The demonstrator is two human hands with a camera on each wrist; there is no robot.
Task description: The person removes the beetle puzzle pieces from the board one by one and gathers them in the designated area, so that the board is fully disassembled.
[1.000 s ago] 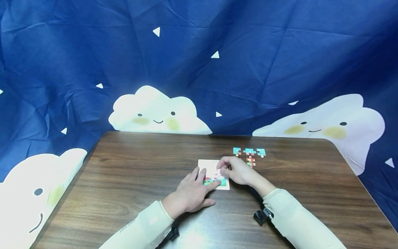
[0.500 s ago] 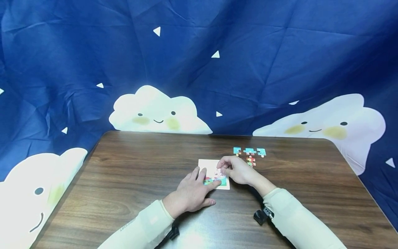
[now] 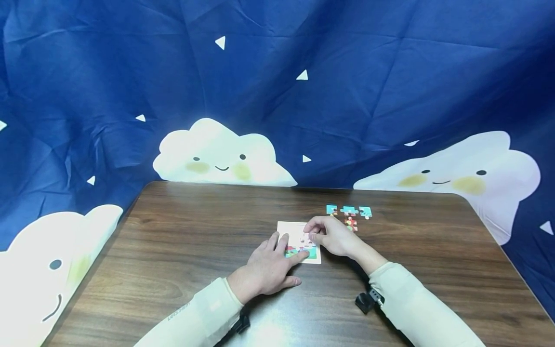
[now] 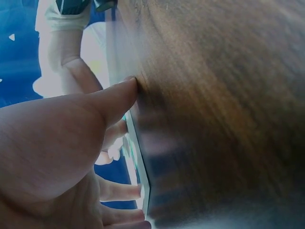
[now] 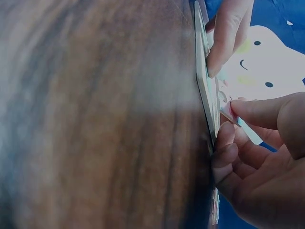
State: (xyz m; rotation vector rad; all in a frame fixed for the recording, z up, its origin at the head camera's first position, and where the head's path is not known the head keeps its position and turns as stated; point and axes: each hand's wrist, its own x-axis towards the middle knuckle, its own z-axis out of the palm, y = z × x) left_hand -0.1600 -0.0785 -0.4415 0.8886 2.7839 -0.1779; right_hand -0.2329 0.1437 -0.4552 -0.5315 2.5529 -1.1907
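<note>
A small square puzzle board with a pale frame lies on the table, and colourful pieces fill its near part. My left hand rests with spread, straight fingers on the board's left and near side. In the left wrist view, the left thumb reaches past the board's edge. Over the board's right side, my right hand pinches a puzzle piece between thumb and fingers. That piece is tilted against the board in the right wrist view; its far part is hidden by the fingers.
Several loose puzzle pieces lie beyond my right hand, including a red and green piece partly behind it. The brown wooden table ends at a blue curtain printed with clouds.
</note>
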